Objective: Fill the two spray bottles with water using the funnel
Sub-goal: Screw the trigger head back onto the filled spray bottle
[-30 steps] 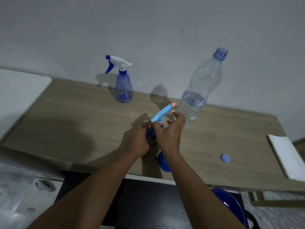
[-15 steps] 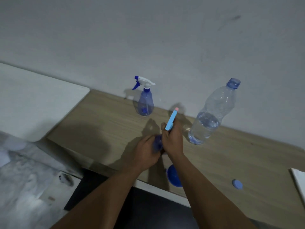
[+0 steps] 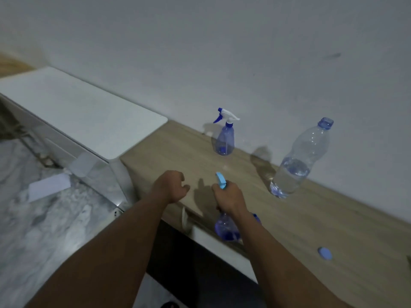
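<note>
White-headed spray bottle clear blue, upright by the wall; second spray bottle at table front edge, neck gripped by right hand, light blue head above the fist; water bottle upright, uncapped, roughly a third full; blue funnel mostly hidden behind wrist

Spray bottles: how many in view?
2. Far spray bottle stands by the wall; near spray bottle is on the table, at its front edge, right hand gripping its top. No others visible.
</note>
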Motion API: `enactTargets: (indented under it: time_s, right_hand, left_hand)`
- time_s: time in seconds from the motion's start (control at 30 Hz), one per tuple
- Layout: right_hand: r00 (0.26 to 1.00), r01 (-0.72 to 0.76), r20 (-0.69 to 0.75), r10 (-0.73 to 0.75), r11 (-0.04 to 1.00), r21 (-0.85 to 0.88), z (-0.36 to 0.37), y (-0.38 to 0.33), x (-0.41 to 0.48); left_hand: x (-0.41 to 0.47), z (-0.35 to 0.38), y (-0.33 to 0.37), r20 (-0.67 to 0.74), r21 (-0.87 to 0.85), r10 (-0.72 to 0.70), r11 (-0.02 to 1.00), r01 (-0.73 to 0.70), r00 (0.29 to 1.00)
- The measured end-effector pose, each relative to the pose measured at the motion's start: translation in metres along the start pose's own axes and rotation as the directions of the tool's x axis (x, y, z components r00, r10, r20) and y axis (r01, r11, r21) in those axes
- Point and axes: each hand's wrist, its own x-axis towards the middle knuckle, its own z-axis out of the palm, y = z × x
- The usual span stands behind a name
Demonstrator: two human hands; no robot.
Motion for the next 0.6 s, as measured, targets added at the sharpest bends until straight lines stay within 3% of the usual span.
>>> enactTargets:
  time_s: [0.2, 0.4, 0.6]
  right_hand:
    - [0.998, -0.012, 0.052, 0.017, 0.996, -0.092, 0.001, 0.003, -0.023]
    - [0.994, -0.105, 0.013, 0.11, 0.977, -0.185, -0.003, 0.007, -0.028]
    - [0.992, -0.097, 0.071, 0.101, 0.993, -0.065, -0.009, 0.007, -0.032]
  left_hand:
    - [-0.024, -0.006, -0.008, -0.016, 0.031, -0.022, 0.999, 0.023, 1.0]
    - [-0.039, -0.01, -0.006, -0.018, 0.029, -0.03, 0.999, 0.031, 0.999]
    - [-0.048, -0.016, -0.008, -0.01, 0.008, -0.05, 0.999, 0.05, 0.999]
